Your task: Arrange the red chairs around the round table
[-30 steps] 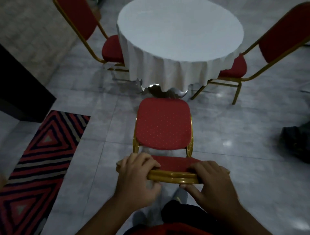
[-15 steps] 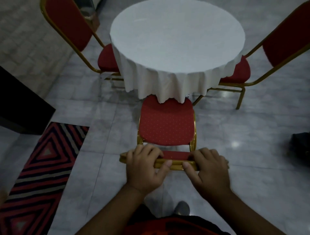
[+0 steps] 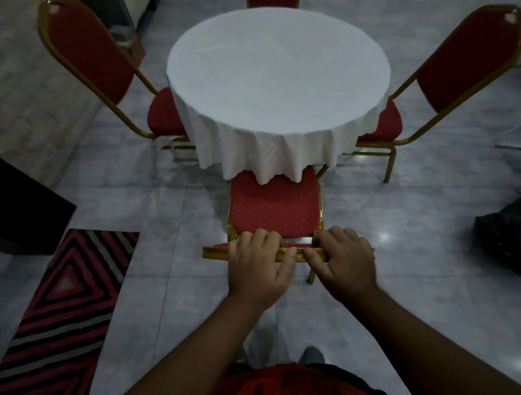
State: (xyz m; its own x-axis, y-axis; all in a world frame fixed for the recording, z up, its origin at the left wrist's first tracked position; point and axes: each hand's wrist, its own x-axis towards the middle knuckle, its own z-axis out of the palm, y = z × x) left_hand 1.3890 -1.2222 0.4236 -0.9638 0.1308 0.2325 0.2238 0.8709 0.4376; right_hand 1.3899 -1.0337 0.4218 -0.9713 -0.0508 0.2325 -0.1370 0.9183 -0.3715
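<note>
Your left hand [image 3: 258,262] and right hand [image 3: 345,260] both gripped the gold top rail of the near chair [image 3: 275,210], fingers curled over the far edge, thumbs on the near edge. The two hands sat side by side at the lower centre of the frame, thumbs almost touching, the left slightly nearer the rail's middle.

The key relation was this: the chair's seat lay straight ahead of your grip, toward the top of the frame, on the line that ran from your hands to the round table [image 3: 277,70]. The seat's front edge was already under the hanging white tablecloth [image 3: 267,158], which overlapped it. The chair's front-to-back axis pointed at the table's centre, so a further push would, by judgement, need to run straight forward with equal force from both hands; uneven force would likely swing the seat to one side.

Three other red chairs stood at the table:

- The left chair [image 3: 90,59], at the upper left, seat tucked partly under the cloth.
- The right chair [image 3: 462,64], at the upper right, seat likewise partly under the cloth.
- The far chair [image 3: 272,2], only its top visible at the upper edge.

No containers were in view. A striped rug [image 3: 64,296] lay at the lower left, well apart from the chair. A dark object [image 3: 499,239] at the right edge could not be identified.
</note>
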